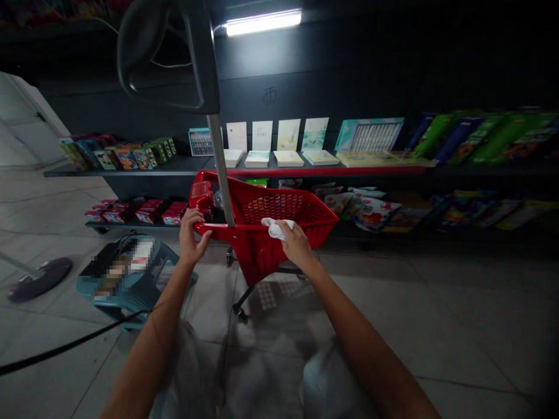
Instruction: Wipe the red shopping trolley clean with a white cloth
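Note:
A red plastic shopping cart (257, 256) on black castors stands in front of me, its handle end to the left. My left hand (192, 238) grips the cart at that end, fingers over the red rim and thumb below. My right hand (297, 244) holds a crumpled white cloth (278, 228) against the top rim of the near side. The cloth is bunched under my fingers and partly hidden by them. A grey metal pole (222, 174) rises in front of the cart's rim, with a dark grey loop-shaped frame (203, 70) at its top.
Behind the cart, a dark shelf (174, 169) carries books (257, 158), small boxes (144, 157) and bagged goods (371, 210). A blue-green plastic stool (131, 285) with blurred items stands left. A black cable (74, 343) crosses the lower left, near a round stand base (41, 280).

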Demonstrator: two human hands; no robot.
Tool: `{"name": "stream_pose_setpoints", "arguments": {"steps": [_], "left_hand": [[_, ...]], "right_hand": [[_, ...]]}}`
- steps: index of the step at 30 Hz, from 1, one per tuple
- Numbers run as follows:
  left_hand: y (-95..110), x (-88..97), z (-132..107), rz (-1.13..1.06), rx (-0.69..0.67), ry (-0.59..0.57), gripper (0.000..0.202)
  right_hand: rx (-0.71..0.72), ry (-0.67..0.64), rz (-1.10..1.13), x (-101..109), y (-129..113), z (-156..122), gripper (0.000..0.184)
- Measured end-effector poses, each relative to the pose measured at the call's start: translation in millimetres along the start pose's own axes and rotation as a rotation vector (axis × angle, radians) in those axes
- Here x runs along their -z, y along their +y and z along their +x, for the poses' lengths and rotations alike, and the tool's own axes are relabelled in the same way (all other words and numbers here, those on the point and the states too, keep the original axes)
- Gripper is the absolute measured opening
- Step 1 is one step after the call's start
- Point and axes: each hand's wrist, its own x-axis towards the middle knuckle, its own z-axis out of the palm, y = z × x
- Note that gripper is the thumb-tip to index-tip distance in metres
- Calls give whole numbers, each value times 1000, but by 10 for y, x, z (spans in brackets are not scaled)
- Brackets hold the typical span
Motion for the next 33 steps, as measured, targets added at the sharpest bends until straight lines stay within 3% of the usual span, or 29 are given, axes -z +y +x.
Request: {"name": "stream_pose_setpoints", "arguments": {"steps": [3, 6, 10, 14, 16, 19, 23, 33], "left_hand": [[-54, 36, 22, -23, 36, 22, 39], [-94, 66, 11, -29, 111, 35, 45], [-69, 26, -115, -92, 259, 94, 62], [88, -163, -315, -279, 512, 162, 101], [170, -273, -402, -359, 613, 168, 107], [216, -382, -490, -368, 733, 92, 85], [150, -405, -523, -288, 777, 4, 56], [185, -452, -475, -386, 860, 8, 60]], "right_hand": [[-84, -47, -119, 95, 363, -47, 60], [-137, -56, -175, 174, 537, -94, 58], [-94, -43, -186, 173, 487, -164, 58], [-65, -42, -183, 137, 369, -212, 60], [-61, -50, -162, 120, 341, -220, 60], [-64, -43, -128, 75, 337, -210, 63], [-73, -23, -105, -3, 357, -152, 63], [-120, -4, -148, -61, 215, -59, 60]]}}
